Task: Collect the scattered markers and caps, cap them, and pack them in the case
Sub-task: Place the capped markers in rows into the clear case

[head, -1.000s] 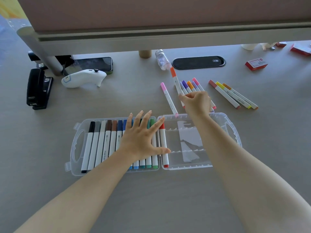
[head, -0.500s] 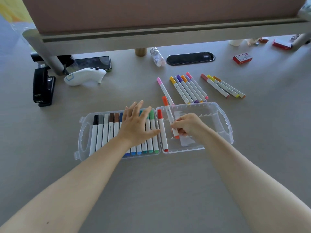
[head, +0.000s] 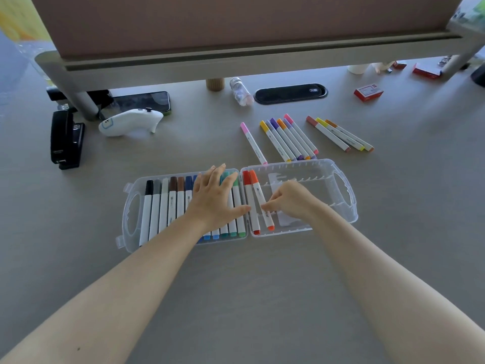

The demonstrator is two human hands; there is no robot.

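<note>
A: Head view: what step is this?
B: Packing. The right hand (head: 290, 199) pinches the orange marker (head: 261, 202) into the case (head: 341, 195) beside the red one; the left hand (head: 214, 198) lies flat on the packed row.
A: Next?
B: Probably release, then fetch the pink marker (head: 253, 143) just beyond the case.

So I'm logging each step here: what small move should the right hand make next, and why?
Probably let go of the orange marker and reach for the pink marker just behind the case. The right hand pinches the orange one, which already lies beside the red marker, and the pink is the nearest loose one.
</note>
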